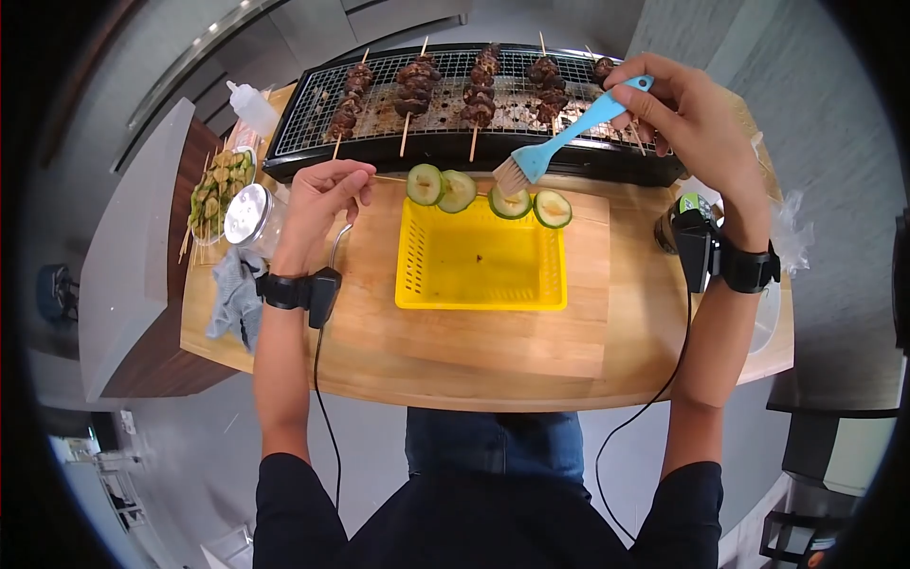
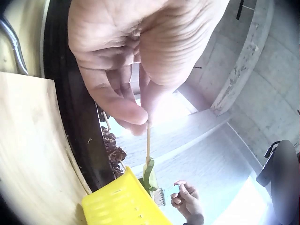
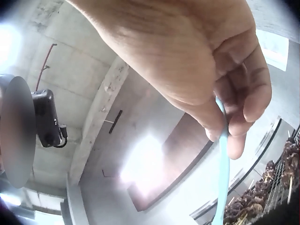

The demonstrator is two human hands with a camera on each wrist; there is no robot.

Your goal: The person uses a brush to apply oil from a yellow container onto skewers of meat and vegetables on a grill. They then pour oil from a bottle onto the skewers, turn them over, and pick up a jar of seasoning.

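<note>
My left hand (image 1: 327,204) pinches the end of a wooden skewer (image 2: 148,140) between thumb and fingertips. Threaded along it are several cucumber slices (image 1: 458,192), held over the back rim of a yellow plastic basket (image 1: 482,302). In my right hand (image 1: 697,119) is a light blue basting brush (image 1: 592,116), gripped near the end of its handle. The brush's bristles (image 1: 512,177) lie against one of the slices right of the middle. Only the handle shows in the right wrist view, while the left wrist view shows the basket's wall (image 2: 124,204) below the skewer.
Behind the basket stands a black grill (image 1: 474,171) with several meat skewers (image 1: 414,90) on its rack. At left are a plate of vegetable skewers (image 1: 220,190), a lidded jar (image 1: 248,213), a squeeze bottle (image 1: 252,108) and a grey cloth (image 1: 235,296). A cutting board (image 1: 455,341) lies under the basket.
</note>
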